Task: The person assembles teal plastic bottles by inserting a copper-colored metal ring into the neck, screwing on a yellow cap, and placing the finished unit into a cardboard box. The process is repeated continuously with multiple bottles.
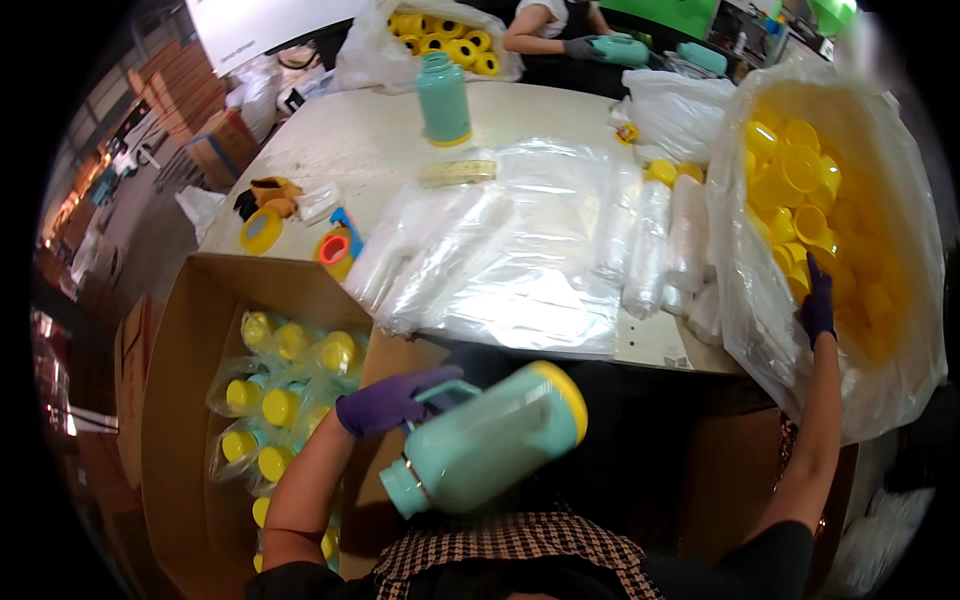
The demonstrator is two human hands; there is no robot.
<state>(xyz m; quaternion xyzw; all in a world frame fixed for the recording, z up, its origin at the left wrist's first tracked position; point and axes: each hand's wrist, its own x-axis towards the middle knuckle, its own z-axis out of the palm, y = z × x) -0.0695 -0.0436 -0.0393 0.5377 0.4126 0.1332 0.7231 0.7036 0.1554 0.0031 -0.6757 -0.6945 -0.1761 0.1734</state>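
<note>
My left hand [392, 402], in a purple glove, grips the handle of a mint-green jug [492, 440]. The jug lies tilted over my lap, its yellow base up to the right and its capless neck down to the left. My right hand [819, 306], also gloved in purple, reaches into a big clear plastic bag [735, 290] at the right. Its visible fingers are stretched against the yellow cups [800, 168] heaped inside, and I see none held. Part of that hand is hidden among cups and plastic.
A cardboard box [170, 400] at my left holds several bagged bottles with yellow caps [280, 406]. On the white table [340, 130] lie clear plastic sleeves [540, 260], a tape dispenser [340, 248] and a standing mint jug [443, 100]. Opposite, a co-worker's gloved hand [580, 48] holds another jug.
</note>
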